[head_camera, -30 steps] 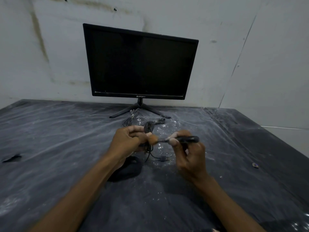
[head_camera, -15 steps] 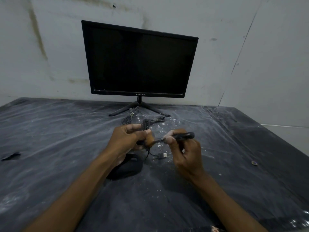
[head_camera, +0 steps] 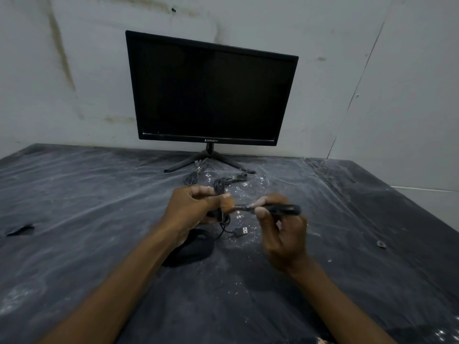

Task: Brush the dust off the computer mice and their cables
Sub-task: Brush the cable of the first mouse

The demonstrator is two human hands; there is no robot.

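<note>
— What is nearest to you on the worktop (head_camera: 99,256)?

— My two forearms come in from the bottom edge; under my left wrist lies a black mouse (head_camera: 192,250), resting on the dusty plastic sheet that covers the worktop; I can see only a part of it, because my arm hides the rest.

— And your hands, what do they hold?

— My left hand (head_camera: 190,211) is raised above the mouse; its fingers (head_camera: 203,192) are curled around a bundle of the mouse cable (head_camera: 219,194), which sticks up above my fist and also hangs down below it; the USB plug (head_camera: 241,230) at the end of this cable lies on the sheet just beside, between my two hands. My right hand (head_camera: 283,232) pinches the dark handle of a small brush (head_camera: 268,209) between the thumb and the first fingers; the other fingers are loosely bent; the brush lies almost level, and its brown bristles touch the cable bundle at my left fist.

— What is behind your hands?

— More coiled cables (head_camera: 196,173) lie on the sheet, near the feet of a monitor stand; white specks of dust are spread around them. The black monitor (head_camera: 211,93) stands at the back, its screen dark, close to a stained white wall (head_camera: 74,70).
</note>
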